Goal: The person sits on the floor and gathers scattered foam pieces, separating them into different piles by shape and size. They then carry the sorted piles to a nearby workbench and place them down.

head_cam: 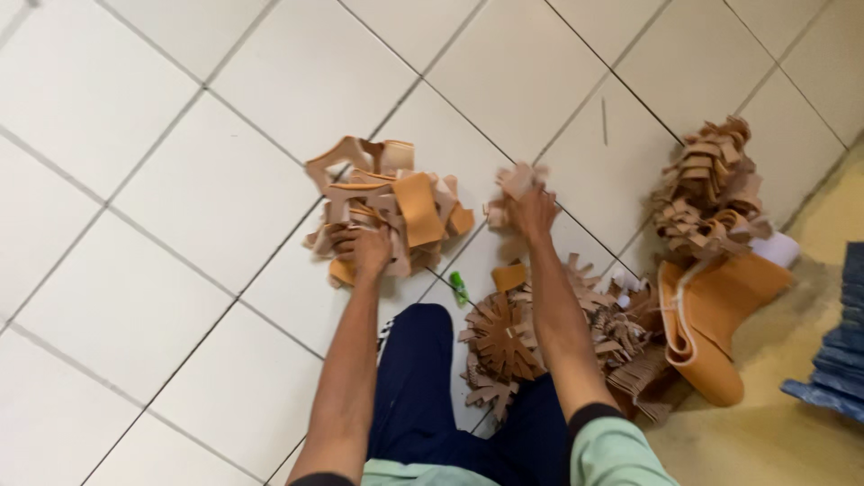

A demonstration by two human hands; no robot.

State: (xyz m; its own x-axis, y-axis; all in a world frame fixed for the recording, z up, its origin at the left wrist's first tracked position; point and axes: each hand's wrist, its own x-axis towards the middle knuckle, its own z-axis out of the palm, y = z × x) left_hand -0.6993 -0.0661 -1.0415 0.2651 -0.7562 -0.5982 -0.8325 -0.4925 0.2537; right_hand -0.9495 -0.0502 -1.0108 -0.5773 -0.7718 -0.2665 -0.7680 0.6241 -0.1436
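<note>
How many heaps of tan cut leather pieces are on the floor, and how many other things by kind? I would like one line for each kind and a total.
Heaps of tan cut pieces: 3, by the left hand at, near the knee, far right
Pieces held in the right hand: 1 small bunch
Large orange-tan folded sheets: 1
Small green objects: 1
Total: 6

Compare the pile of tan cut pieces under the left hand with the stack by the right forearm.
The pile under the left hand, the left pile, is loose and jumbled, with broad pieces tilted every way; the fanned stack beside the right forearm lies flat, its narrow ends radiating outward. The left pile looks lighter tan and orange; the fanned stack is darker brown. Both sit on the white tiled floor and seem to be cut from similar sheet material.
</note>
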